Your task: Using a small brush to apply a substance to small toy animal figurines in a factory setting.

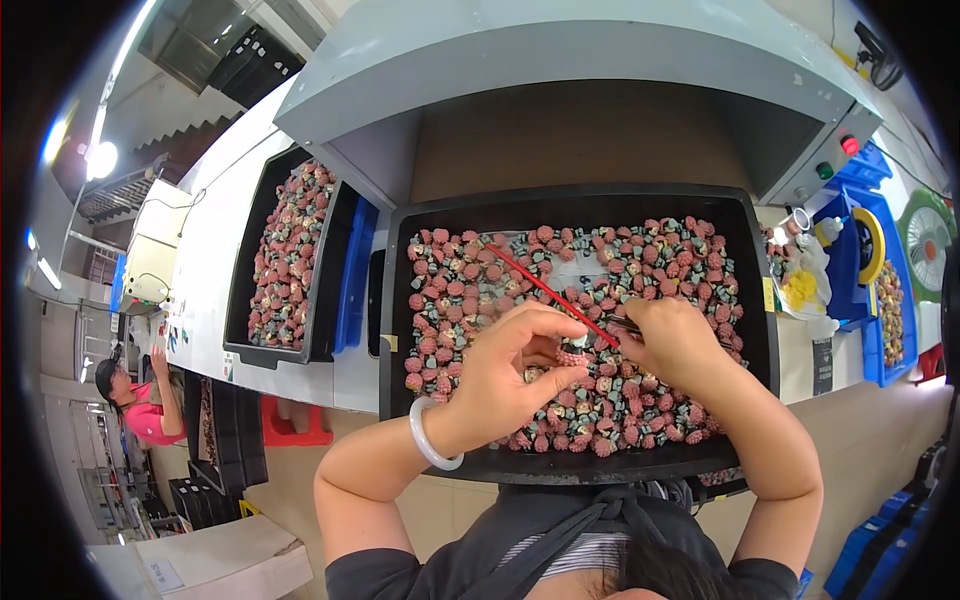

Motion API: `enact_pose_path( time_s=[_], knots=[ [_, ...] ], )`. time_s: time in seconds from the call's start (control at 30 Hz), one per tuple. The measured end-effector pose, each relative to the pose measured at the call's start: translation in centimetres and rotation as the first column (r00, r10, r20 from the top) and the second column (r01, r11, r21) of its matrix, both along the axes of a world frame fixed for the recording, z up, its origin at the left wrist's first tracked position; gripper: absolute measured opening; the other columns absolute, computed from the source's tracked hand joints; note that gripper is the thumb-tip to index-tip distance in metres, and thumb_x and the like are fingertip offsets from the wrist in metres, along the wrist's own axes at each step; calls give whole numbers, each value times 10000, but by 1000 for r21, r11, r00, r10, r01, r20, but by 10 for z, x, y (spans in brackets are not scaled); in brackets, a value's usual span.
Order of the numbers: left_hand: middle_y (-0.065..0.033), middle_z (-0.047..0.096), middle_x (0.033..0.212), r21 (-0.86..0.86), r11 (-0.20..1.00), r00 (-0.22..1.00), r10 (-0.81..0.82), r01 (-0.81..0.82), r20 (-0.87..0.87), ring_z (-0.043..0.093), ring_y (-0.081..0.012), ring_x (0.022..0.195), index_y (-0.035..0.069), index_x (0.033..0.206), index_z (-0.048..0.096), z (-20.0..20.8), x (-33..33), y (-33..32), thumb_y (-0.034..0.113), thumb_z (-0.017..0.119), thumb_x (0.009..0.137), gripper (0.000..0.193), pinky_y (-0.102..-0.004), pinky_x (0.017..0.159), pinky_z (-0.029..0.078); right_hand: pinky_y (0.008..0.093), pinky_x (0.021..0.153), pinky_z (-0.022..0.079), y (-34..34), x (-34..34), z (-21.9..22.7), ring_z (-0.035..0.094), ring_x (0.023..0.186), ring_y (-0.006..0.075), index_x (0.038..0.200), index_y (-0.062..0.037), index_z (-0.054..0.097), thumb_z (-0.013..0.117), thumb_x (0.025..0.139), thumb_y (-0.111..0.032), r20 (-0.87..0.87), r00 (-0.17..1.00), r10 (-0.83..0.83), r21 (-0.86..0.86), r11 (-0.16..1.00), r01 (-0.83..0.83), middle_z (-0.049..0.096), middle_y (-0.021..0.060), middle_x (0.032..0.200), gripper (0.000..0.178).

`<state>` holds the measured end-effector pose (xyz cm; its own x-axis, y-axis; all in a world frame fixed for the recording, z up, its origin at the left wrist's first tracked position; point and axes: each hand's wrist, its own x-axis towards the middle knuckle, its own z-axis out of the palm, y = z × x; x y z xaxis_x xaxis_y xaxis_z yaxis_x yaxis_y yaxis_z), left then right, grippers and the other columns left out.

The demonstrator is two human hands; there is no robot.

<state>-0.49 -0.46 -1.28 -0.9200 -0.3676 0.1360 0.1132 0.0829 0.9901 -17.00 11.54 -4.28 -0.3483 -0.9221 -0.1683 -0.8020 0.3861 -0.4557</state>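
Note:
Pinched between the thumb and fingers of my left hand (510, 375) is a small figurine (573, 356) with a pink knobbly part and a pale grey-green part. A white bangle (428, 434) circles my left wrist. My right hand (668, 338) is closed close beside it, gripping a thin red stick (540, 284) that slants up to the left. A short dark rod also shows at its fingertips; whether it belongs to the stick I cannot tell. Both hands are above a black tray (572, 466) holding many similar pink and grey-green figurines (660, 255).
A grey metal housing (590, 50) with a red button (850, 145) stands behind the tray. Another black tray (290, 352) of figurines lies to the left. Blue bins (868, 300), a yellow tape roll (876, 245) and a green fan (925, 240) are at right. A person (150, 405) works far left.

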Motion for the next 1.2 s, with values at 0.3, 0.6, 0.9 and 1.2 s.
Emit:
enact_pose_path(
  time_s=[0.3,0.6,0.9,1.2],
  knots=[
    [-86,485,968,-142,989,999,-34,31,-18,580,-150,836,12,975,514,3,3,-1,-108,646,682,344,-239,724,511,391,533,450,10,-1,7,591,634,258,774,5,529,559,713,-147,-116,979,171,-172,967,-189,561,157,671,167],
    [-78,463,930,-62,997,998,-42,45,40,582,-154,830,7,965,503,1,4,2,-109,654,674,348,-246,692,531,250,511,439,20,29,55,569,546,170,730,-1,563,537,642,44,144,958,250,-761,647,-54,576,104,624,102],
    [-66,471,892,-65,996,998,-56,56,-2,595,-142,802,2,971,497,6,7,3,-98,663,678,351,-241,669,533,418,565,452,23,-1,35,574,597,340,787,17,517,576,711,-214,-8,998,65,-52,997,-65,554,177,591,251],
    [-57,514,858,-136,990,997,-33,23,-71,556,-87,744,6,965,569,7,6,1,-16,754,614,398,-189,628,492,328,413,387,18,28,43,498,451,221,698,-84,486,633,736,-178,-127,968,214,-550,797,-249,451,45,515,178]
  ],
)
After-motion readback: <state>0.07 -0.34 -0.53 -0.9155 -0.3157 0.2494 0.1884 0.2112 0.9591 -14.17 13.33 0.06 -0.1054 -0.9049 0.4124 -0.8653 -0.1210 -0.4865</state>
